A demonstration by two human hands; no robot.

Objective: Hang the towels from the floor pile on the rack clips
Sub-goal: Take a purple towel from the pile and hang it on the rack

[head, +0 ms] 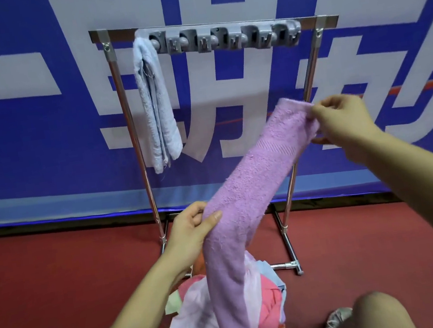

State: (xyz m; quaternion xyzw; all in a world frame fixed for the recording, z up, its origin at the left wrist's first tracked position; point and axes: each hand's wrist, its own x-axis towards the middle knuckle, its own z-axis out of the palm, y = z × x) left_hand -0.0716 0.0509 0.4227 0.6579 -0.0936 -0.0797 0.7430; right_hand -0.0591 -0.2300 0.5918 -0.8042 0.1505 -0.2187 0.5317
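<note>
Below the rack's clip bar [223,39], the purple towel [251,181] slants up-right, its top end pinched by the right hand [343,121] nearest the free clips, left hand [191,231] gripping mid-length.

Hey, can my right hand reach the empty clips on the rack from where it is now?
Probably yes. The right hand pinches the purple towel by its top end, below the clip bar, with open air between; the blue towel occupies only the leftmost clip.
</note>
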